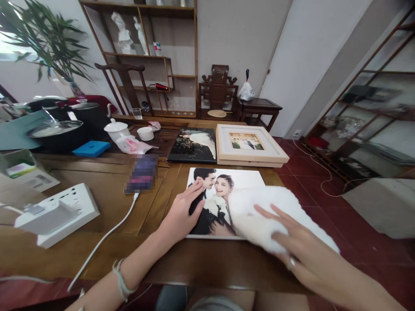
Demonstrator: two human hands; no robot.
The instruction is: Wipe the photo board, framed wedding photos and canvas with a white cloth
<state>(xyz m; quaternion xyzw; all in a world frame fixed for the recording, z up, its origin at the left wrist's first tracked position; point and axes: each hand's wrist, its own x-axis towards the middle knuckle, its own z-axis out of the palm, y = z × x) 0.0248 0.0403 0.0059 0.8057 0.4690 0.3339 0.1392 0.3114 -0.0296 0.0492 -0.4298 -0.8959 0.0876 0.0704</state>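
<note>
A photo panel [218, 211] with a printed couple lies flat on the wooden table in front of me. My left hand [185, 211] rests on its left side, fingers stretched out and thumb apart. Over the panel's right part and past its edge spreads a fluffy white cloth [259, 211]. My right hand [288, 233] grips a bunched part of this cloth, with two fingers extended across it. Behind the panel lie a dark photo panel [194, 144] and a light wooden picture frame [253, 142] on top of another flat piece.
To the left are a white power strip [68, 214], a phone [140, 173] on a white cable [112, 233], a blue box [91, 148], a lidded pot [56, 134] and a white teapot [116, 128]. The table's right edge [281, 177] drops to a red tiled floor.
</note>
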